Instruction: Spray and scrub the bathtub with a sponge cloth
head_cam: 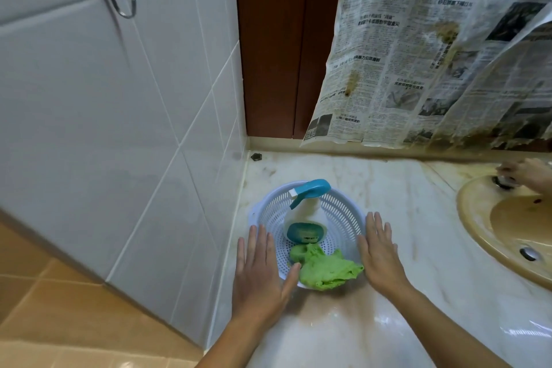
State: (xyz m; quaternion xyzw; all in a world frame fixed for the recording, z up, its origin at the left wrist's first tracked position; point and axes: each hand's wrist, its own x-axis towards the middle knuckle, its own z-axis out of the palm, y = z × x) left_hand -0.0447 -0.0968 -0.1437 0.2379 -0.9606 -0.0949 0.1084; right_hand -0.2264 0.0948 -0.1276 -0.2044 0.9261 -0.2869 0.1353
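Both my forearms reach over the stained marble worktop (403, 203); tiled wall (119, 128) left, beige sink (475, 218) right, newspaper (418, 69) hanging behind. Left grip (260, 272), right grip (380, 254): fingers straight, holding nothing, flanking white basket (343, 206). Inside: spray bottle (312, 190) upright, green sponge cloth (325, 270) draped over near rim.

Place: home bathroom.
Walls: glossy white tiles (104, 128), metal hook (127, 11).
Counter: stained marble top (418, 233), beige sink (469, 218) at right edge.
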